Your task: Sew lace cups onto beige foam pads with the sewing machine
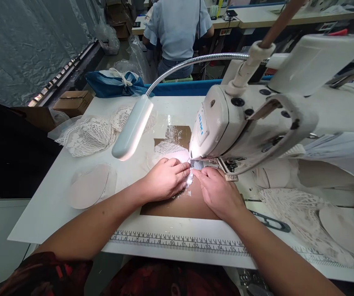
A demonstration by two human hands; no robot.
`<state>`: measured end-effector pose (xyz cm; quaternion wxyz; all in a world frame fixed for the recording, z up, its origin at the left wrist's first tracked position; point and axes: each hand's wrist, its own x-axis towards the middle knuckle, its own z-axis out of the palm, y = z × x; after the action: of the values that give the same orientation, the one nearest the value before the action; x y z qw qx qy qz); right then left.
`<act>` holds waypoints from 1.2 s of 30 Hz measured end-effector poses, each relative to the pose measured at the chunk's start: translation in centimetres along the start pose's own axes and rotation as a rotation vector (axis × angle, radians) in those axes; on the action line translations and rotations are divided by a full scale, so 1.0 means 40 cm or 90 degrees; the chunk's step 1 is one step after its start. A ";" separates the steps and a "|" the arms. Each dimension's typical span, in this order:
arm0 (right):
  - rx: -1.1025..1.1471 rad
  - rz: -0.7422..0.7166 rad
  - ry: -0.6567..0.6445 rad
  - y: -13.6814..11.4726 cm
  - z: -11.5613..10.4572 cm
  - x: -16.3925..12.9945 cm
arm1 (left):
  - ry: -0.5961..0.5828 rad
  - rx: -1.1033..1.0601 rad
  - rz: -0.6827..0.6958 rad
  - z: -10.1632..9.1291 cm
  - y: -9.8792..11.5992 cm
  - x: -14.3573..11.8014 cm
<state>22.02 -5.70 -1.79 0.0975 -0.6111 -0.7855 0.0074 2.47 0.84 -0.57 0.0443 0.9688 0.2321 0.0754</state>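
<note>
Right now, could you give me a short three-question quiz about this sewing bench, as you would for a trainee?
1. True or false: both hands press the white lace piece flat beside the needle of the sewing machine.
2. What lies at the table's front edge, nearest the person?
A. a printed ruler strip
B. a coil of rope
C. a row of buttons
3. Fill in: the lamp head on the bendy metal neck hangs above the person's ____ hand.

Key:
1. True: the left hand and right hand both rest on it.
2. A.
3. Left.
</note>
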 end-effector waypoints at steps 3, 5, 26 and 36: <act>0.020 0.002 -0.005 0.004 0.002 -0.001 | 0.011 -0.026 0.013 -0.007 -0.008 -0.011; 0.042 0.010 0.003 0.008 0.005 -0.004 | 0.013 -0.054 0.027 -0.015 -0.014 -0.019; 0.139 -0.022 0.082 0.007 0.007 -0.005 | 0.083 -0.148 -0.016 0.000 0.006 -0.005; 0.163 -0.075 0.104 0.017 0.012 -0.005 | 0.039 -0.118 -0.122 0.014 0.023 0.027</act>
<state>22.65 -5.68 -2.38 0.2382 -0.5450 -0.8023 0.0519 3.91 0.50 -0.88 0.1334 0.9310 0.3172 0.1216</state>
